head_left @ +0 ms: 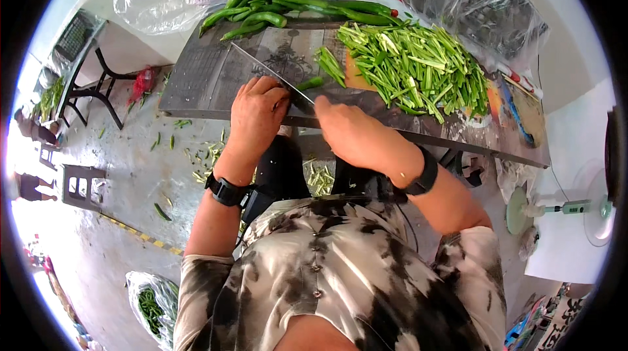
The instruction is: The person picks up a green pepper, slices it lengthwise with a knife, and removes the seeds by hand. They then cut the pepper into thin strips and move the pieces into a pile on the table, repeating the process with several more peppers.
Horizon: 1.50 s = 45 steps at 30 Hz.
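My right hand [343, 125] grips a long knife [272, 71] near the table's front edge, its blade slanting up and left. My left hand [260, 108] is beside the blade with its fingers curled; what lies under them is hidden. A short piece of green chili pepper [310, 83] lies just behind the blade. Further right is a small bundle of cut green strips [330, 65], beside a large heap of sliced green peppers [417, 64]. Several whole long green peppers [274, 5] are piled at the table's back edge.
The dark wooden table [196, 76] has clear plastic-covered crates behind it. A blue-handled tool [517, 113] lies at its right end. Scraps litter the floor. A plastic bag of green pods [152, 304], a stool [83, 186] and a standing fan [576, 207] stand around; people are at far left.
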Each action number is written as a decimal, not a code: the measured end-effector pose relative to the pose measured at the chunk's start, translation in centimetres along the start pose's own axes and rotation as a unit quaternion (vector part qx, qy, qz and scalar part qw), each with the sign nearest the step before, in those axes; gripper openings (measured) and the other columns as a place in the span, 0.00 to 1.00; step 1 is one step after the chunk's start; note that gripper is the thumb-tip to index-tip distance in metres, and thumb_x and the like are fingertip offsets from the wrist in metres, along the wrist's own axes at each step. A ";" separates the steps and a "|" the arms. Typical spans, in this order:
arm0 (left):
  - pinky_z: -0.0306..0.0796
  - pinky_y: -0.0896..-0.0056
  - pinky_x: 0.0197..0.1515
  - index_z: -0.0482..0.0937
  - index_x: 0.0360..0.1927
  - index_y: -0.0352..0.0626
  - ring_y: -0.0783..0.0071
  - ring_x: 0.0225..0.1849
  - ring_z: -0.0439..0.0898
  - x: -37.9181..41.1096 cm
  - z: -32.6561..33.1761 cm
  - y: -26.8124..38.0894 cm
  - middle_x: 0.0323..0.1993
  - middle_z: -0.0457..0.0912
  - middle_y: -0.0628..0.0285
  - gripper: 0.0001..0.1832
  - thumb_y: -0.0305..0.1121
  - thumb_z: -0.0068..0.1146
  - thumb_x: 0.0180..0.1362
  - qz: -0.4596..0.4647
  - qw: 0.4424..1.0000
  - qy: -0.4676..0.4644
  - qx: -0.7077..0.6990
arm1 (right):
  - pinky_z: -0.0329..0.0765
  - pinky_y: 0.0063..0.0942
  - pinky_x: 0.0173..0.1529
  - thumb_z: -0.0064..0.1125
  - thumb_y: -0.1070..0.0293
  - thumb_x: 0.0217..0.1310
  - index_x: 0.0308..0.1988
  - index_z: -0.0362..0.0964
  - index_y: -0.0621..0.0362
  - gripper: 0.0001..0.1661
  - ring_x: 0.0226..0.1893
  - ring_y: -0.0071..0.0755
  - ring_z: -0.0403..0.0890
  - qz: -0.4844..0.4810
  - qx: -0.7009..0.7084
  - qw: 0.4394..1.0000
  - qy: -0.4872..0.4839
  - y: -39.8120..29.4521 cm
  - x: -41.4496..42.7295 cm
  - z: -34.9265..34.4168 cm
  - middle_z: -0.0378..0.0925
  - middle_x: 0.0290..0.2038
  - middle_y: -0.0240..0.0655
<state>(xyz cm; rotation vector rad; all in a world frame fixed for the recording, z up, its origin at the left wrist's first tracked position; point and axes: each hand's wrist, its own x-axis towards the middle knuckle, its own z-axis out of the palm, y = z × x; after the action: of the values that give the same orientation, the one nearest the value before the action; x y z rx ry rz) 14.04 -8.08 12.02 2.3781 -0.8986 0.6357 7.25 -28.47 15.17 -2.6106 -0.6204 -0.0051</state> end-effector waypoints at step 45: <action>0.68 0.54 0.61 0.83 0.51 0.41 0.56 0.58 0.75 -1.3 1.0 3.0 0.53 0.80 0.58 0.22 0.20 0.58 0.49 0.060 0.997 0.010 0.040 | 0.69 0.53 0.38 0.54 0.71 0.66 0.42 0.60 0.65 0.13 0.35 0.70 0.75 0.006 0.102 0.995 0.001 3.1 -2.2 -3.2 0.74 0.29 0.59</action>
<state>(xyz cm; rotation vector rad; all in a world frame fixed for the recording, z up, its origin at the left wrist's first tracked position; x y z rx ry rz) 11.37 -10.02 11.42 2.3978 -1.0308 0.7539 6.92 -33.29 16.43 -2.4167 -0.5735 0.0565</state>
